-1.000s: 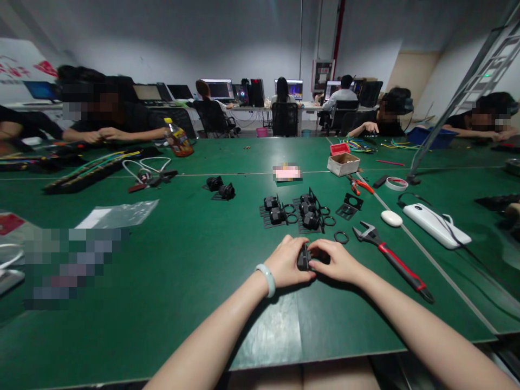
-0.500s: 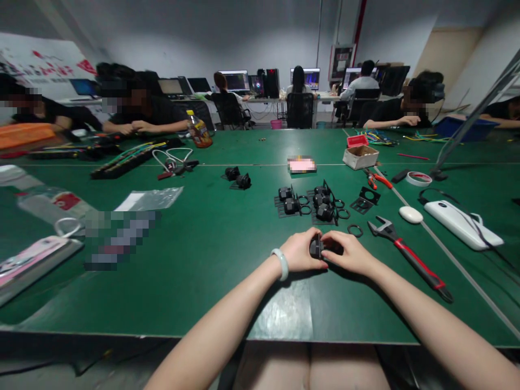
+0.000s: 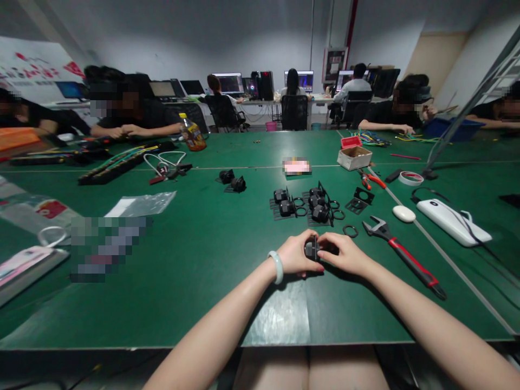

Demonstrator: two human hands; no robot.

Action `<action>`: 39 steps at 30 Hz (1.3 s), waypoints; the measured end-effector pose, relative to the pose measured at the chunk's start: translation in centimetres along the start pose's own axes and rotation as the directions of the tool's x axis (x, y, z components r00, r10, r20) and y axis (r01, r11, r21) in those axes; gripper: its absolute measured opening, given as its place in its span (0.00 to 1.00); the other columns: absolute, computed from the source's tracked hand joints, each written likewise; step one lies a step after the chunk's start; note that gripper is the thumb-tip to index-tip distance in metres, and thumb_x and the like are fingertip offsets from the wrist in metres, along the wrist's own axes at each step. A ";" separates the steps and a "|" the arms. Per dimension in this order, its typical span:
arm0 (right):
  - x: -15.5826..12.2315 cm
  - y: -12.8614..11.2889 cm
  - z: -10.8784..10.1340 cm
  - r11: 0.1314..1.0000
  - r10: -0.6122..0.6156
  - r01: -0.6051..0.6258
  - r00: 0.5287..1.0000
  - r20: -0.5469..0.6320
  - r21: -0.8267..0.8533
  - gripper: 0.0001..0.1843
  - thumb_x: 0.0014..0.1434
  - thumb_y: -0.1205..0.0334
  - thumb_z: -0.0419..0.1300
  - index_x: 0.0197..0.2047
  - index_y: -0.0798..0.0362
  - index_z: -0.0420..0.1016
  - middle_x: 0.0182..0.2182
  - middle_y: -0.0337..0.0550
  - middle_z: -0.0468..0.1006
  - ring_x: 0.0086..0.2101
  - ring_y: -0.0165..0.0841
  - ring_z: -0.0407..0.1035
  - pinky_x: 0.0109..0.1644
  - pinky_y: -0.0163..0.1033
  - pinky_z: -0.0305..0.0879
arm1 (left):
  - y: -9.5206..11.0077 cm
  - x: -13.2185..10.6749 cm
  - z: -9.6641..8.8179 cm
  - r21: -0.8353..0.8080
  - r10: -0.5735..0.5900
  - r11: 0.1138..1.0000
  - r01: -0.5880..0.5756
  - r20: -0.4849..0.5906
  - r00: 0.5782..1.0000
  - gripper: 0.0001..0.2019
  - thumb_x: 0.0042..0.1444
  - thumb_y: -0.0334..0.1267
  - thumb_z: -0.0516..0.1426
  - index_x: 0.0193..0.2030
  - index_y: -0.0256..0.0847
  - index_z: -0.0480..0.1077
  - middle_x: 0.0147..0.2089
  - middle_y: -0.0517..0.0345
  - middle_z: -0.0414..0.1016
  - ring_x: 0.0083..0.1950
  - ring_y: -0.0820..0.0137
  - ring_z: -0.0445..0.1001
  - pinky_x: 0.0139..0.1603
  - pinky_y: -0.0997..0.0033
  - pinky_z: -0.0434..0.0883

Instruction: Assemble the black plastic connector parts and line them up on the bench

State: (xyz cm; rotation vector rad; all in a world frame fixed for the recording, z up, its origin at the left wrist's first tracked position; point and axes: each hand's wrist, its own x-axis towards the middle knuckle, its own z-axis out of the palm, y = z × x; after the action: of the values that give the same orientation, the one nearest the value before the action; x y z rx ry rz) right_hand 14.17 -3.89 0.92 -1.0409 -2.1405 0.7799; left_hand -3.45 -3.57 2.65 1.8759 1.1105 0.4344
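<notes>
Just above the table, my left hand [image 3: 293, 253] is closed around a black cable gland [image 3: 311, 249] with a thin bracket plate on it. My right hand [image 3: 345, 254] grips the same piece from the other side of the plate; its fingertips hide that end. Beyond my hands stand several more black cable glands [image 3: 286, 208] on slotted brackets, with black ring nuts [image 3: 333, 205] beside them. One loose ring nut [image 3: 350, 231] and an L-shaped bracket [image 3: 359, 201] with a round hole lie to the right. Two further cable glands [image 3: 238, 184] sit farther left.
An adjustable wrench [image 3: 408, 257] with red-black handle lies right of my right hand, near a white mouse [image 3: 403, 214] and a white power bank [image 3: 453, 222]. Orange-handled pliers [image 3: 376, 180] and a small box [image 3: 355, 158] are farther back. Plastic bags [image 3: 142, 205] lie left. Co-workers sit across the table.
The whole view has shifted slightly, so things appear a little farther left. Both hands still hold the cable gland, with barely any change in grip.
</notes>
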 end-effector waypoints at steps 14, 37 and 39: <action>0.3 0.7 0.7 0.997 0.065 -0.066 0.997 -0.030 -0.036 0.09 0.54 0.62 0.52 0.34 0.55 0.70 0.29 0.41 0.71 0.29 0.29 0.64 0.34 0.34 0.60 | -0.2 0.3 0.2 -0.093 -0.037 0.995 0.040 0.031 0.999 0.28 0.36 0.39 0.62 0.45 0.43 0.56 0.34 0.57 0.68 0.18 0.74 0.71 0.12 0.77 0.69; -0.2 -0.2 -0.3 0.997 -0.080 0.080 0.996 -0.038 0.001 0.15 0.44 0.70 0.59 0.39 0.53 0.66 0.36 0.42 0.69 0.37 0.32 0.64 0.41 0.38 0.61 | -0.2 0.4 0.4 -0.126 -0.110 0.986 0.113 0.031 0.993 0.28 0.37 0.39 0.61 0.46 0.43 0.56 0.35 0.55 0.69 0.20 0.73 0.72 0.15 0.76 0.70; -0.2 -0.2 -0.3 0.998 -0.057 0.057 0.998 -0.042 0.004 0.16 0.44 0.70 0.59 0.40 0.53 0.67 0.36 0.43 0.70 0.37 0.32 0.64 0.42 0.38 0.61 | -0.2 0.4 0.4 -0.128 -0.102 0.986 0.106 0.035 0.994 0.28 0.37 0.39 0.61 0.46 0.43 0.56 0.35 0.55 0.69 0.20 0.73 0.72 0.15 0.76 0.70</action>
State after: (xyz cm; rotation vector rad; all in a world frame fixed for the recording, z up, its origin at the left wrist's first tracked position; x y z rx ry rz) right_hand 14.42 -4.10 1.20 -0.9812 -2.1221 0.7299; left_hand -3.09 -3.40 2.20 1.6977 1.1286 0.4096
